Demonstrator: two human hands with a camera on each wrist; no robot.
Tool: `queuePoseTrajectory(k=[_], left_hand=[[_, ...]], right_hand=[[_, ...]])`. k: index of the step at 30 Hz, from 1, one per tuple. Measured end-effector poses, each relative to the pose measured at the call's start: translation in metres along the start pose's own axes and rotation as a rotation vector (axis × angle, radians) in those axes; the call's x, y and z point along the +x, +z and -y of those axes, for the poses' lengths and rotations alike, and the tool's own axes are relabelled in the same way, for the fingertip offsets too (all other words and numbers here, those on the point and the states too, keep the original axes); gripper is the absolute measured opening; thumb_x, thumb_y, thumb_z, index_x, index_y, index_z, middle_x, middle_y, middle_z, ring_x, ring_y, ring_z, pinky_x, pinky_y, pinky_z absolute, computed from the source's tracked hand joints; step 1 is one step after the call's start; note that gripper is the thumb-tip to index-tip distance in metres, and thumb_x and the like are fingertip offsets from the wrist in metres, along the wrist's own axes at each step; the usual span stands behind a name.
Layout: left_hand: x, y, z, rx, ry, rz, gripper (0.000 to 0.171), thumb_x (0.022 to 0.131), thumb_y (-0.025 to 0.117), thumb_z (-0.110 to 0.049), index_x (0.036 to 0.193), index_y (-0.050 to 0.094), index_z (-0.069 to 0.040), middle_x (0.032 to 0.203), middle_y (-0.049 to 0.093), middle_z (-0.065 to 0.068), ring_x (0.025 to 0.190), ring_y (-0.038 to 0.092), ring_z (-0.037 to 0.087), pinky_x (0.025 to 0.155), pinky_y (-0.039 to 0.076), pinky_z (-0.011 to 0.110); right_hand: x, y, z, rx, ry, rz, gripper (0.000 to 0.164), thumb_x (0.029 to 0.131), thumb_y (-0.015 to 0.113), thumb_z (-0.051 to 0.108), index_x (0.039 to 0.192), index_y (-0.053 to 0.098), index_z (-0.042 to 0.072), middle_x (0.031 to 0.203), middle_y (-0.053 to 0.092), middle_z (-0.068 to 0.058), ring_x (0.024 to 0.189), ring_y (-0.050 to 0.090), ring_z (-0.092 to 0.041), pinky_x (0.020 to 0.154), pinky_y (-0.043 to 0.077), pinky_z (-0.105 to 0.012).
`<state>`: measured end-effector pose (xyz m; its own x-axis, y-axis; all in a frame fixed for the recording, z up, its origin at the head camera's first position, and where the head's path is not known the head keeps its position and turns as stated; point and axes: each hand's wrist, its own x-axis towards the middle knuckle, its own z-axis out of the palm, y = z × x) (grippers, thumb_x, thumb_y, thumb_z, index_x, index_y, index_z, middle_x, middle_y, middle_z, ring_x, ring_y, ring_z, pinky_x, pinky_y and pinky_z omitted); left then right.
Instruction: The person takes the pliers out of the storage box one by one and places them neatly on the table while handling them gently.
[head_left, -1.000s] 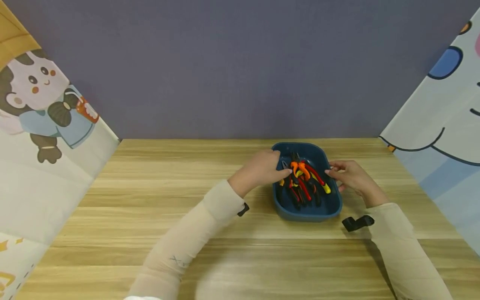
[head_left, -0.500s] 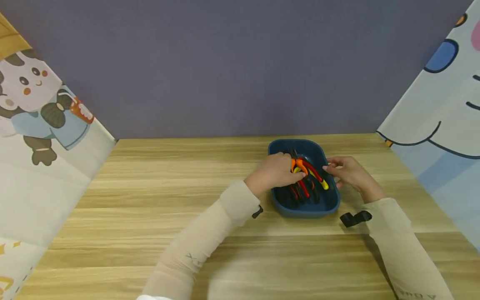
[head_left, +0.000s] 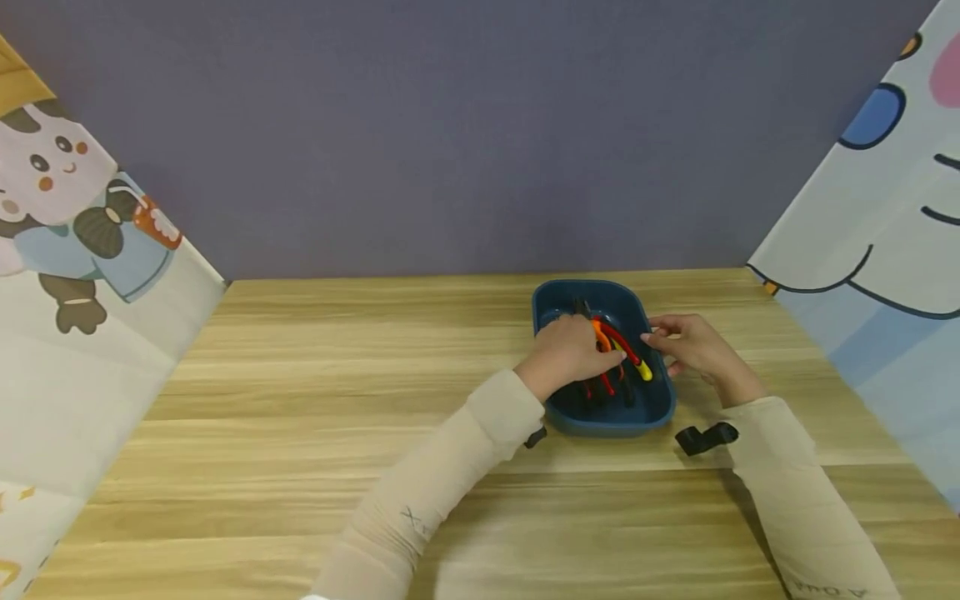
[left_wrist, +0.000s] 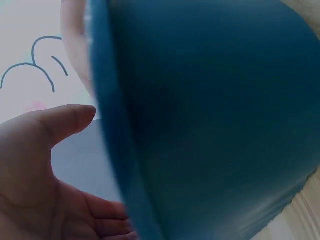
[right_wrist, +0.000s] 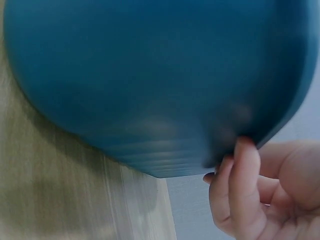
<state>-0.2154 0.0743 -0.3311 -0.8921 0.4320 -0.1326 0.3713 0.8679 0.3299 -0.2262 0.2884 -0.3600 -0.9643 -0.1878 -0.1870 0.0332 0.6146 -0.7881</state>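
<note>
A dark blue plastic basin stands on the table toward the back right, with several pliers inside. One pair has red handles with a yellow tip; orange handles lie beside it. My left hand reaches over the basin's left rim, above the pliers. In the left wrist view its thumb is straight and stands well apart from the fingers, whose tips are hidden behind the basin wall. With my right hand I pinch the basin's right rim, thumb over the edge and fingers against the outer wall.
The wooden tabletop meets a grey back panel. Cartoon-printed sheets stand on the left and right sides. A black wrist mount sits at the right cuff.
My left hand has moved right, from the basin's left rim to over the pliers, covering some of them. The right hand keeps its hold on the rim. The head view has shifted slightly.
</note>
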Motion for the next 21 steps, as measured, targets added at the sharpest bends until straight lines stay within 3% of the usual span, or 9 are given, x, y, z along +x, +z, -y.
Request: queuePoseTrajectory(k=[10,16,21], left_hand=[[0.011,0.010,-0.004,0.020,-0.102,0.021,0.050,0.083,0.056,-0.065,0.062,0.064,-0.020,0.067,0.060,-0.005,0.072,0.056,0.013,0.048,0.044,0.024],[0.017,0.012,-0.008,0.096,-0.167,0.055,0.058,0.081,0.045,-0.075,0.067,0.068,-0.023,0.100,0.066,-0.003,0.099,0.059,0.018,0.057,0.047,0.027],[0.023,0.012,-0.012,0.186,-0.209,0.084,0.066,0.081,0.036,-0.079,0.094,0.074,-0.027,0.128,0.058,0.000,0.111,0.055,0.018,0.058,0.048,0.026]], right_hand=[[0.003,0.002,-0.005,-0.008,-0.014,-0.003,0.055,0.098,0.052,0.019,0.136,0.034,-0.017,0.101,0.048,-0.019,0.054,0.055,-0.011,0.050,0.053,-0.032],[0.003,0.002,-0.005,-0.010,-0.005,0.001,0.056,0.098,0.052,0.020,0.137,0.033,-0.016,0.102,0.048,-0.020,0.055,0.056,-0.013,0.051,0.053,-0.033],[0.004,0.002,-0.005,-0.007,0.003,0.002,0.057,0.098,0.051,0.020,0.138,0.032,-0.015,0.103,0.047,-0.019,0.054,0.056,-0.013,0.052,0.054,-0.034]])
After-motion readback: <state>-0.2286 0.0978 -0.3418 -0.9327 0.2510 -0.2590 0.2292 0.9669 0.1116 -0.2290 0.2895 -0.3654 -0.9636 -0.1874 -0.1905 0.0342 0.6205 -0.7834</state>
